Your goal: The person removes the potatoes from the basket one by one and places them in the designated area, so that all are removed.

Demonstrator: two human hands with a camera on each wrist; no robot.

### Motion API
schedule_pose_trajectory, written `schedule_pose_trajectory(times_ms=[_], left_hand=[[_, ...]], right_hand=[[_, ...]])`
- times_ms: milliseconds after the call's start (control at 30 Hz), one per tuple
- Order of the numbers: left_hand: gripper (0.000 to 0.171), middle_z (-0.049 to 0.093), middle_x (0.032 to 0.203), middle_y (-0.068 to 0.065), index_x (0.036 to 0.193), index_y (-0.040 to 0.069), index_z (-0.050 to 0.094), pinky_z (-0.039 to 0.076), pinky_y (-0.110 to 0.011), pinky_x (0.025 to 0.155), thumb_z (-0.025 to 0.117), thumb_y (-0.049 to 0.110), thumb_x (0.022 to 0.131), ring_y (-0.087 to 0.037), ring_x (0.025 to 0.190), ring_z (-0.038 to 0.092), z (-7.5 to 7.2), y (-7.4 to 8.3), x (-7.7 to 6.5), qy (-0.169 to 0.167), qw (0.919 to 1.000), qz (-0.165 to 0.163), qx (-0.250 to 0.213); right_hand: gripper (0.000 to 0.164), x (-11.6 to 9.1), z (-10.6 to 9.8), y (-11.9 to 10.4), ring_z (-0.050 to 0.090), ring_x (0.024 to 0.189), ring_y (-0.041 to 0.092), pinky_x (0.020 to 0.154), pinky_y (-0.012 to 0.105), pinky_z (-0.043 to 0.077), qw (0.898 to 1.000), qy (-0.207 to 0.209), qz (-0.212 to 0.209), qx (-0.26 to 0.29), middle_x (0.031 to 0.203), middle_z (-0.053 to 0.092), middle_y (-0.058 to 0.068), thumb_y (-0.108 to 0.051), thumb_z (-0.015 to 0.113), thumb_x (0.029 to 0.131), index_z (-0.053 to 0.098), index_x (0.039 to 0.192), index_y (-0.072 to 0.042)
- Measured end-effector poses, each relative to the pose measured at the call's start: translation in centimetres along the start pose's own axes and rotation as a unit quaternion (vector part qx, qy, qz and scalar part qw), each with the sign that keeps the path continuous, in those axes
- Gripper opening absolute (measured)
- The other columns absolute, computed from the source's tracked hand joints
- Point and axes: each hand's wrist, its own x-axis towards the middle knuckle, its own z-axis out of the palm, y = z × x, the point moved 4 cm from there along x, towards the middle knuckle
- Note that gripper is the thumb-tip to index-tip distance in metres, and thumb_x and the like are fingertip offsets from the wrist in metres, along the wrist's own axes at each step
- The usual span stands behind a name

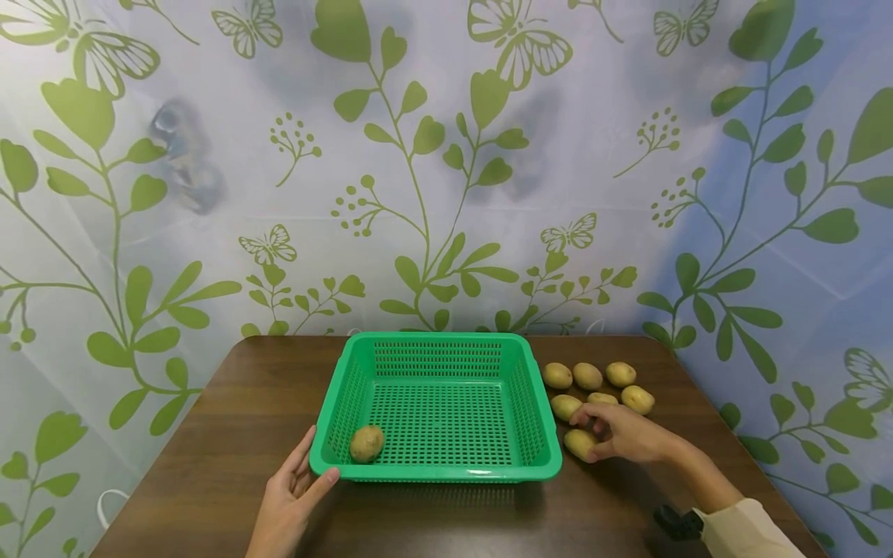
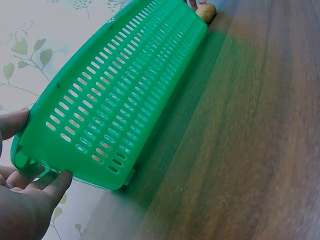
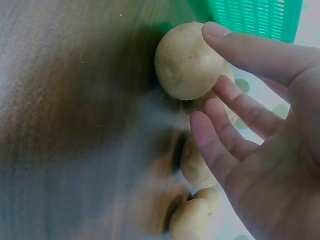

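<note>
A green plastic basket (image 1: 436,473) with slotted walls stands on the table, one potato (image 1: 367,444) lying in its front left corner. My left hand (image 1: 289,492) holds that corner, the thumb over the rim and the fingers (image 2: 56,186) against the outside below it. To the right of the basket, my right hand (image 1: 624,434) reaches over the nearest loose potato (image 1: 579,446). In the right wrist view, the thumb (image 3: 235,47) and index fingertip are right at this potato's edge, with the fingers loosely bent and spread apart.
Several more potatoes (image 1: 587,377) sit in a loose group behind and beside my right hand. The brown wooden table (image 1: 209,457) ends at a wall covering (image 1: 446,194) printed with green leaves and butterflies. A dark strap (image 1: 677,523) shows by my right sleeve.
</note>
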Motion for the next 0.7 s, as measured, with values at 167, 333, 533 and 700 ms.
schedule_pose_trajectory(times_ms=[167, 333, 533, 700], left_hand=[[0.075, 0.043, 0.155, -0.022, 0.163, 0.004, 0.028, 0.050, -0.018, 0.092, 0.070, 0.012, 0.101, -0.016, 0.129, 0.054, 0.0, 0.0, -0.1, 0.000, 1.0000, 0.001, -0.002], [0.075, 0.043, 0.155, -0.022, 0.163, 0.005, 0.029, 0.050, -0.018, 0.091, 0.070, 0.012, 0.101, -0.016, 0.129, 0.054, 0.0, -0.1, -0.1, 0.002, 1.0000, -0.001, -0.001], [0.075, 0.043, 0.155, -0.021, 0.163, 0.005, 0.028, 0.050, -0.018, 0.091, 0.070, 0.012, 0.101, -0.019, 0.130, 0.053, 0.0, -0.1, -0.1, 0.002, 1.0000, -0.005, 0.001], [0.074, 0.043, 0.155, -0.023, 0.163, 0.004, 0.029, 0.050, -0.018, 0.092, 0.070, 0.011, 0.101, -0.017, 0.129, 0.053, 0.1, 0.2, -0.2, 0.004, 1.0000, 0.000, 0.002]], right_hand=[[0.046, 0.5, -0.3, -0.4, 0.052, 0.095, 0.031, 0.075, 0.034, 0.053, 1.000, -0.008, 0.000, 0.005, 0.118, 0.059, 0.015, -0.019, 0.085, 0.087, 0.062, 0.124, -0.001], [0.038, 1.2, -0.9, -1.0, 0.053, 0.092, 0.033, 0.072, 0.033, 0.052, 1.000, -0.015, -0.011, 0.008, 0.116, 0.059, 0.017, -0.012, 0.083, 0.089, 0.063, 0.121, -0.006], [0.037, 2.1, -1.9, -2.1, 0.055, 0.093, 0.033, 0.073, 0.033, 0.052, 1.000, -0.013, -0.011, -0.014, 0.117, 0.059, 0.014, -0.013, 0.081, 0.091, 0.063, 0.123, -0.006], [0.041, 3.1, -2.9, -3.2, 0.054, 0.097, 0.034, 0.077, 0.033, 0.053, 0.999, -0.010, -0.001, -0.033, 0.115, 0.058, 0.013, -0.013, 0.080, 0.093, 0.062, 0.128, -0.002]])
